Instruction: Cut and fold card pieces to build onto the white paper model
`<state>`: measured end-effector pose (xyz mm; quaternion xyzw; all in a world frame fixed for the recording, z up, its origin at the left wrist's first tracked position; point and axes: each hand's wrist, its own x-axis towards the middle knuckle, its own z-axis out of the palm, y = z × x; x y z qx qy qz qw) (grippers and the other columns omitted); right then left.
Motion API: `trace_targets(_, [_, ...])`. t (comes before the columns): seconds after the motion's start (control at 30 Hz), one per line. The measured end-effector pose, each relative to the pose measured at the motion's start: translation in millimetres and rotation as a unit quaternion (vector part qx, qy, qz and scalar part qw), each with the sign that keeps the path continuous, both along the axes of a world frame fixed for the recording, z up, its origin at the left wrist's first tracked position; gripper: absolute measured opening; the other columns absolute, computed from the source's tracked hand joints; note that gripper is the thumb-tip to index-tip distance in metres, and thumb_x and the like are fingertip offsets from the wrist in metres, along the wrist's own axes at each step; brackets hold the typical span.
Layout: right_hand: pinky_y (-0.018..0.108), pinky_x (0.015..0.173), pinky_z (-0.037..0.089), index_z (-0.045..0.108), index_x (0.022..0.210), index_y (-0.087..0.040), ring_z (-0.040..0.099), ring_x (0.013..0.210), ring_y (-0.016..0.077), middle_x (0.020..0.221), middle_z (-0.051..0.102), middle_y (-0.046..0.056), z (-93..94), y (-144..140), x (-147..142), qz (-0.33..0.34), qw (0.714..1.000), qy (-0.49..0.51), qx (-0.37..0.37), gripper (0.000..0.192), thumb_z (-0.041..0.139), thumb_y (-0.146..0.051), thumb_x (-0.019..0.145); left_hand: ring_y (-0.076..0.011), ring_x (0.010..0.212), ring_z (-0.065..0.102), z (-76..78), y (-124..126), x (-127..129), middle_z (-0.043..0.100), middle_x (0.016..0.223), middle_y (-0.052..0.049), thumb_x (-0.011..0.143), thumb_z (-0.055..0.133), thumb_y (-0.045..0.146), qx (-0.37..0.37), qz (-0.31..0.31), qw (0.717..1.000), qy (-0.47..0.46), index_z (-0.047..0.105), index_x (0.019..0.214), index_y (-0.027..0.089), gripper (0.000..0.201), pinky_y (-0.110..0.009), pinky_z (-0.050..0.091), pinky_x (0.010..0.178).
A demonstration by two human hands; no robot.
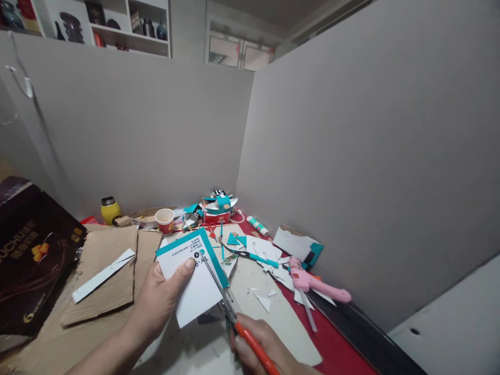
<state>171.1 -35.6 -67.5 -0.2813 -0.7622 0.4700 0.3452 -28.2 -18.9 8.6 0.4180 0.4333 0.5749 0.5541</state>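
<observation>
Grey partition panels wall in a cluttered bench [336, 349], red at lower right of frame, with cardboard sheets [103, 271] laid over its left half.

Centre, low in frame: white card with teal border [195, 281], held up off the bench. Left hand [162, 302] grasps it at its left edge, thumb pressed on the printed face, fingers curled behind. Small black print along the teal edge, too small to read.

Right hand [261, 349], bottom centre, clenched around the orange handles of scissors [228, 302]; blades run up and left, lying across the card's right side.

Outward: white and teal offcuts [260, 250] scattered behind the card. Pink glue gun [316, 284] right of centre. Glue stick [258, 226] near the panel corner. Red-and-white paper cup [164, 220] and yellow flask [110, 210] at the back left. White strip [103, 275] lies on the cardboard. Dark box [31, 255] at far left, gold lettering partly readable, "OCHU".

Upper left of frame: shelves [117, 26] with vases and bottles above the partition.
</observation>
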Motion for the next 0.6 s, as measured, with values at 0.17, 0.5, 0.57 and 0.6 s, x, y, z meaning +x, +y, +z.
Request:
trace_targets(0.17, [0.022, 0.045, 0.033, 0.043, 0.077, -0.019, 0.039, 0.047, 0.0092, 0.056, 0.04, -0.005, 1.9, -1.2, -0.5, 0.012, 1.0, -0.008, -0.019, 0.049, 0.034, -0.066, 0.089, -0.0197, 0.063, 0.068, -1.2, -9.2, 4.0, 0.075, 0.081, -0.008, 0.073, 0.073, 0.043, 0.0, -0.021, 1.0, 0.007, 0.068, 0.106, 0.015, 0.043, -0.029, 0.055, 0.058])
trace_targets(0.5, [0.022, 0.049, 0.04, 0.051, 0.082, -0.018, 0.043, 0.051, 0.0113, 0.058, 0.044, -0.002, 5.5, -0.7, 5.3, -0.017, 0.999, -0.012, -0.025, 0.05, 0.041, -0.067, 0.086, -0.0164, 0.061, 0.064, -5.8, -15.0, 8.6, 0.073, 0.081, -0.008, 0.075, 0.071, 0.044, -0.029, -0.097, 0.995, 0.024, 0.067, 0.105, 0.015, 0.042, -0.028, 0.053, 0.06])
trace_targets(0.57, [0.024, 0.053, 0.042, 0.053, 0.079, -0.018, 0.042, 0.054, 0.0119, 0.06, 0.043, -0.001, 5.2, -1.3, 4.3, -0.032, 0.999, -0.007, -0.014, 0.052, 0.043, -0.069, 0.084, -0.016, 0.06, 0.063, -2.4, -14.3, 7.9, 0.073, 0.079, -0.008, 0.075, 0.071, 0.044, -0.038, -0.103, 0.994, 0.012, 0.068, 0.102, 0.015, 0.04, -0.028, 0.053, 0.06])
trace_targets(0.6, [0.024, 0.054, 0.042, 0.054, 0.079, -0.018, 0.041, 0.055, 0.012, 0.06, 0.043, -0.001, 4.8, -1.7, 3.8, -0.036, 0.999, -0.005, -0.013, 0.053, 0.043, -0.07, 0.083, -0.0158, 0.059, 0.062, -0.5, -14.5, 8.1, 0.072, 0.077, -0.007, 0.074, 0.072, 0.044, -0.044, -0.104, 0.994, 0.005, 0.068, 0.1, 0.015, 0.039, -0.028, 0.052, 0.06])
